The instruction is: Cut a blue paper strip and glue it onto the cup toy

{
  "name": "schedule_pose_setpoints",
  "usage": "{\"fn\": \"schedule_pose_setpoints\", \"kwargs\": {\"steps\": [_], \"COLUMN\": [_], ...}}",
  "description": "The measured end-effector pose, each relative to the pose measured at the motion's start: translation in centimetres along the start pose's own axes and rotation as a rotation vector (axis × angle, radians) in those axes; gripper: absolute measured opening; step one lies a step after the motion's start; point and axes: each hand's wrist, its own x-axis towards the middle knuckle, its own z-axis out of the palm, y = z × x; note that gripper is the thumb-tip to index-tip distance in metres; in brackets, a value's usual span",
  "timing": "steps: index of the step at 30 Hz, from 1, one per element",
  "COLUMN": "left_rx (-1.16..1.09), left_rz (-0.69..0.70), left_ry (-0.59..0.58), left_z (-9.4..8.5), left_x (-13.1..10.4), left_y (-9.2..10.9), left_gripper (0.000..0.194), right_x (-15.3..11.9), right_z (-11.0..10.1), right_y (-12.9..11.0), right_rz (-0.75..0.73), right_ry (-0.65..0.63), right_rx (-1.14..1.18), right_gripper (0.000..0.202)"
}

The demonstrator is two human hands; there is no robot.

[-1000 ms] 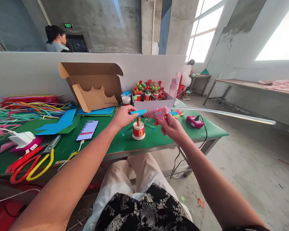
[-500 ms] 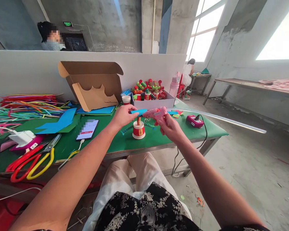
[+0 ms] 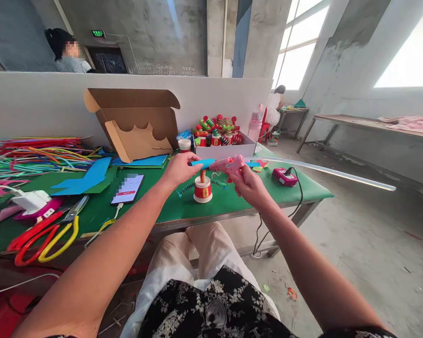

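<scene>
My left hand [image 3: 180, 170] pinches a blue piece [image 3: 205, 164] above a small figure [image 3: 203, 190] made of a red and white cup, with a coiled neck and dark green spring arms. The figure stands upright on the green table [image 3: 169, 206]. My right hand [image 3: 251, 183] is wrapped round a pink glue gun [image 3: 229, 164], its nozzle pointing left at the blue piece. A long clear glue stick [image 3: 324, 171] sticks out behind the gun to the right. Whether the nozzle touches the blue piece is too small to tell.
A white box [image 3: 225, 151] of similar figures, an open cardboard box [image 3: 137, 126] and a pink bottle [image 3: 254, 126] stand behind. A phone [image 3: 127, 188], scissors [image 3: 72, 225] and pipe cleaners [image 3: 49, 157] lie left. A purple power socket [image 3: 285, 177] is right. A person [image 3: 68, 54] is beyond the partition.
Both hands keep nearly the same place and grip. The free end of the glue stick has shifted slightly right and up. The person beyond the partition appears slightly further left.
</scene>
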Motion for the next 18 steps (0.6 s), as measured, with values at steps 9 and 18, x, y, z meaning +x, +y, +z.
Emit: {"fn": "schedule_pose_setpoints", "kwargs": {"steps": [9,18], "left_rx": [0.005,0.026], "left_rz": [0.001,0.022], "left_ry": [0.004,-0.008], "left_z": [0.14,0.24], "left_x": [0.02,0.04], "left_y": [-0.15,0.05], "left_gripper": [0.025,0.028], "right_x": [0.03,-0.13], "right_z": [0.08,-0.1], "right_y": [0.28,0.04], "right_rz": [0.013,0.021], "right_ry": [0.006,0.005], "right_rx": [-0.023,-0.145], "right_gripper": [0.02,0.027]}}
